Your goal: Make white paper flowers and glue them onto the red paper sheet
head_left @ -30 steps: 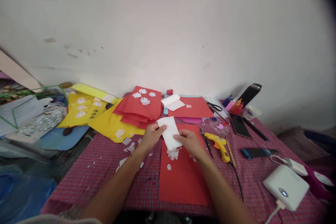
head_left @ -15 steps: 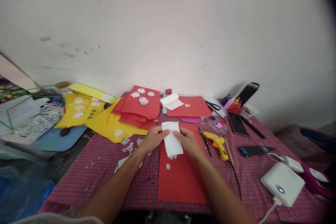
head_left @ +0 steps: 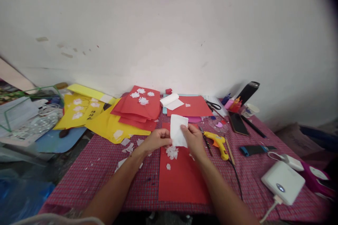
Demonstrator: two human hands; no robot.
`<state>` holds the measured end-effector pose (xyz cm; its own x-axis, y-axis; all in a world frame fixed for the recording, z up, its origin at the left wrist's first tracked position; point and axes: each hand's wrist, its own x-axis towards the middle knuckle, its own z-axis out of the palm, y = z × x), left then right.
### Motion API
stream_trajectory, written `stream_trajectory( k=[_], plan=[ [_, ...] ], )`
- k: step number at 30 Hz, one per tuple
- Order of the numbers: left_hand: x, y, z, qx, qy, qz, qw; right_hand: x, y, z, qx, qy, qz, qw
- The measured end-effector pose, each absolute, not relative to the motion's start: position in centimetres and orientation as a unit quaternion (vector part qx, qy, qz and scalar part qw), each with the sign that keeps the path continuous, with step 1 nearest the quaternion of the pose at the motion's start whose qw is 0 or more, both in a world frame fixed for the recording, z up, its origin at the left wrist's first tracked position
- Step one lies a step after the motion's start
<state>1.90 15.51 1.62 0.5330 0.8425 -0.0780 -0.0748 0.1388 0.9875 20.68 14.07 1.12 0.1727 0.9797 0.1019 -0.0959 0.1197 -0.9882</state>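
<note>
Evidently, the right hand [head_left: 194, 142] grasps the folded white paper [head_left: 178, 132] between thumb and fingers, raised above the red sheet [head_left: 182, 186], probably to support it. The left hand [head_left: 155, 141] has curled fingers at the paper's lower left edge, perhaps for steadying; whether they pinch it, I cannot tell. A white paper flower [head_left: 172, 152] lies on the red sheet. The glue gun [head_left: 218, 143] rests right of it, seemingly for easy reach.
</note>
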Motion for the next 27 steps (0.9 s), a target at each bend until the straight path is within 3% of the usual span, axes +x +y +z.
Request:
stream_trajectory(
  k=[4, 12, 27],
  plan=[
    [2.3, 15.2, 1.7, 0.543, 0.321, 0.343, 0.696, 20.5, 14.0, 1.4, -0.476, -0.472, 0.453, 0.589],
    [2.8, 15.4, 0.5, 0.570, 0.372, 0.371, 0.631, 20.5, 14.1, 1.1, -0.474, -0.442, 0.483, 0.589],
    [1.5, 15.3, 1.9, 0.573, 0.324, 0.309, 0.687, 20.5, 14.2, 1.6, -0.484, -0.411, 0.438, 0.636]
  ],
)
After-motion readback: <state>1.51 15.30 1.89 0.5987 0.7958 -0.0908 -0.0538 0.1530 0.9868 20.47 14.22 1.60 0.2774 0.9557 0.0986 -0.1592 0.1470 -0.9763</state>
